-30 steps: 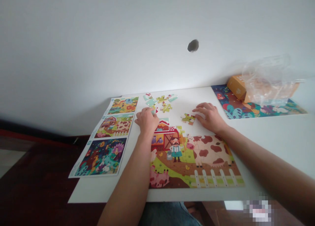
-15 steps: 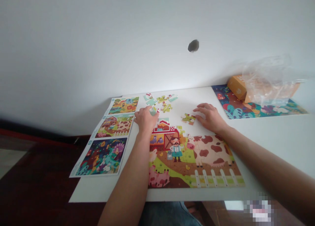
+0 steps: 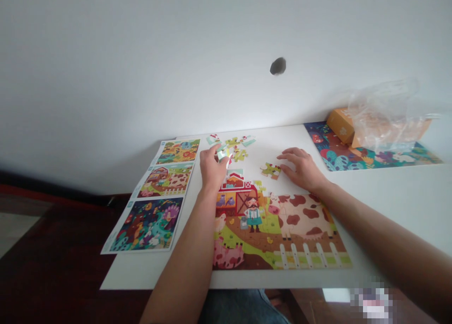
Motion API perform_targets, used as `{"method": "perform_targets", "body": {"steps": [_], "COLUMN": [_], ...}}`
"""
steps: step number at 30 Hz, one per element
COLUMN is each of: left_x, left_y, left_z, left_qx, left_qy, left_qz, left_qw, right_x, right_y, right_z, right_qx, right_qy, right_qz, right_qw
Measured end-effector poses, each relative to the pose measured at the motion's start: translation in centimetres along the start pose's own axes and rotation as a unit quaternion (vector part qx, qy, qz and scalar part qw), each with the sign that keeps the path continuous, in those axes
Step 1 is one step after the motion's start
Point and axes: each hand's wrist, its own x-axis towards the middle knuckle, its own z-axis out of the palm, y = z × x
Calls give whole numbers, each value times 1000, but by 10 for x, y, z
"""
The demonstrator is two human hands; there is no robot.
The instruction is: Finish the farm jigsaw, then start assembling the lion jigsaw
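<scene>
Mint-and-red puzzle piece (image 3: 222, 153) in left hand (image 3: 213, 169). Below it, red barn (image 3: 235, 187) with white trim. Below right hand (image 3: 302, 169), white cow (image 3: 303, 215) with brown spots, white picket fence (image 3: 307, 255). Green-and-orange piece (image 3: 270, 170) just left of that hand.

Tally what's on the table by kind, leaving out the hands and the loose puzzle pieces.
Printed picture sheets: 2
Farm jigsaw puzzles: 1
Orange cardboard boxes: 1
Clear plastic bags: 1
Total: 5
</scene>
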Motion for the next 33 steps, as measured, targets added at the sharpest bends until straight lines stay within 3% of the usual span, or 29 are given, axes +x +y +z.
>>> {"method": "perform_targets", "body": {"steps": [4, 7, 10, 12, 16, 19, 22, 27, 33], "left_x": [-8, -19, -29, -34, -42, -48, -50, -44, -43], "left_y": [14, 30, 43, 47, 51, 56, 58, 51, 49], "left_z": [7, 12, 16, 17, 16, 16, 17, 18, 12], "left_qx": [-231, -381, -451, -444, -350, -332, -332, -268, -208], "left_qy": [-9, -70, -141, -184, -261, -294, -297, -276, -306], "left_qz": [-26, -80, -98, -89, -6, 38, 48, 92, 128], "left_qw": [973, 918, 876, 873, 900, 895, 894, 918, 920], "right_x": [2, 2, 1, 1, -1, -3, -6, -6, -4], "right_y": [-11, -21, -30, -34, -39, -43, -45, -45, -39], "right_z": [-9, -14, -17, -19, -22, -23, -21, -20, -19], "right_qx": [23, 50, 73, 83, 129, 198, 280, 373, 326], "right_qy": [18, 23, 14, 12, 10, -15, -43, -43, -91], "right_qz": [-15, -24, -41, -51, -44, -34, -15, 57, 81], "right_qw": [999, 998, 996, 995, 991, 980, 959, 925, 937]}}
